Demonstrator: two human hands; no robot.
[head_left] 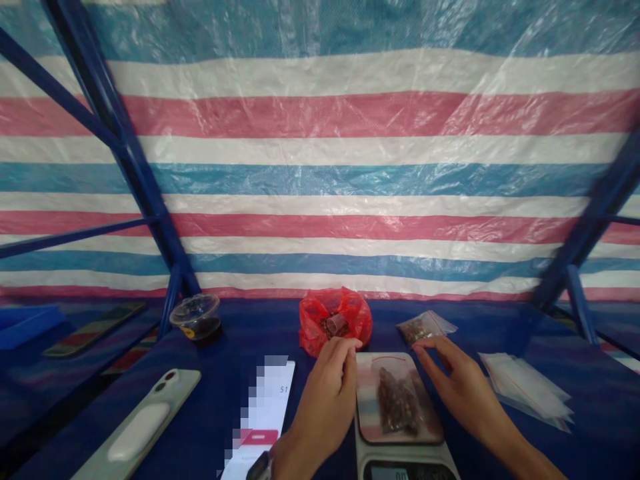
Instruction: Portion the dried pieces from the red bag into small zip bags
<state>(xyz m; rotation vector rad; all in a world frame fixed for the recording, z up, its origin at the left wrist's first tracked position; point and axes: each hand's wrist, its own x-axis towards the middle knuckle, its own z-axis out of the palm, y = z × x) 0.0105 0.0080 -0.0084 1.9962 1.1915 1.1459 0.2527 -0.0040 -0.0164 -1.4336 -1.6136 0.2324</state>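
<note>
A kitchen scale (368,451) lies in front of me, and on its plate rests a clear zip bag (399,400) of small brown pieces. Beside the plate's upper left corner is my left hand (325,393), fingers curled together with nothing visible in them. My right hand (457,383) is at the plate's right edge, thumb and forefinger bowed apart with their tips close, holding nothing that I can see. Just beyond its fingertips lies another filled zip bag (423,327). A red plastic bag (310,327) behind the left hand holds brown pieces and a small cup (338,325).
Flat zip bags (525,387) lie at the right. To the left are a lit phone (267,407), a pale green phone (145,427) face down and a lidded clear tub (197,320) with dark contents. Blue metal bars (135,160) and a striped tarp (350,167) stand behind.
</note>
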